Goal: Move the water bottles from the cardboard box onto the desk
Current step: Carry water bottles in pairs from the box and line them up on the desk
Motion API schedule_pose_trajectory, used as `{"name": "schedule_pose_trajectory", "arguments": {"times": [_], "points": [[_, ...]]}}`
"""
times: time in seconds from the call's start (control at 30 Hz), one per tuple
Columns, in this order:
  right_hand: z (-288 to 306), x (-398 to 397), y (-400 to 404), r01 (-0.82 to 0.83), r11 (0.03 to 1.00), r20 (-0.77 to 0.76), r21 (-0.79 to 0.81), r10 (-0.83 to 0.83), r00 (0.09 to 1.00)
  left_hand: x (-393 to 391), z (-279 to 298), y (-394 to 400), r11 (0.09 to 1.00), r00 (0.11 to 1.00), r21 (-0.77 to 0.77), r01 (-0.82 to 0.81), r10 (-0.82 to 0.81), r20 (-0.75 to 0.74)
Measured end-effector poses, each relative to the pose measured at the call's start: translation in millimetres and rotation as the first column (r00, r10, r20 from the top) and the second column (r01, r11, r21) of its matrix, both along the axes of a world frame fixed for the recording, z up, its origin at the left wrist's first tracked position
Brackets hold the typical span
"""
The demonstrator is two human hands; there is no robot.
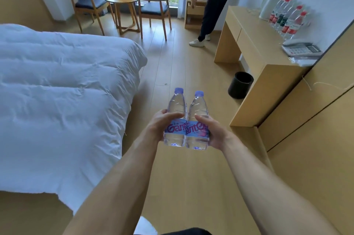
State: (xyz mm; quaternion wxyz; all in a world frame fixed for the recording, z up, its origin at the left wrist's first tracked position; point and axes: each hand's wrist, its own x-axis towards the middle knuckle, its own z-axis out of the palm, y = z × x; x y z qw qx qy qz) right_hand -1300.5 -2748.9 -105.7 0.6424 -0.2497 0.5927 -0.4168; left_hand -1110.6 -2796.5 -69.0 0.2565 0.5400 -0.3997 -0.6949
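Two clear plastic purple-capped water bottles [186, 119] are held upright, touching, one in each closed grip, left hand [158, 126] and right hand [212, 131], well apart from the light wooden counter [249, 29].

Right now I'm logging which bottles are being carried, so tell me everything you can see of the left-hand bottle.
The left-hand bottle is clear plastic, full of water, with a pale purple cap and a light blue label bearing purple-pink lettering. It is held roughly upright, cap tilted away from the camera, above the wooden floor between bed and desk. The left hand grips it around the label. Its side touches the second bottle, which the right hand holds.
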Motion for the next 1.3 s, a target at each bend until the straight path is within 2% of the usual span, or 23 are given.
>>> {"name": "schedule_pose_trajectory", "arguments": {"times": [0.23, 0.53, 0.8, 1.03, 1.3], "points": [[0.1, -7.6, -114.3, -0.021, 1.000, -0.095, 0.013, 0.022, 0.995, -7.0, -17.2, -116.6, 0.999, 0.999, -0.014, 0.038, -0.038, 0.025], [12.3, -15.6, -286.5, 0.141, 0.990, -0.126, 0.031, -0.136, 0.983, -27.0, -8.0, -311.2, 0.994, 0.993, 0.012, 0.108, -0.108, -0.048], [9.7, -42.9, -384.6, 0.244, 0.968, -0.090, 0.059, -0.238, 0.967, -61.9, -11.8, -429.4, 0.981, 0.981, 0.018, 0.191, -0.190, -0.032], [-14.3, -84.0, -480.0, 0.239, 0.967, -0.050, 0.083, -0.236, 0.971, -102.2, -28.2, -523.2, 0.981, 0.981, 0.035, 0.191, -0.191, 0.017], [-24.2, -141.9, -636.5, 0.096, 0.990, -0.030, 0.105, -0.094, 0.995, -154.4, -21.4, -656.0, 0.998, 0.996, 0.029, 0.063, -0.065, 0.056]]}}
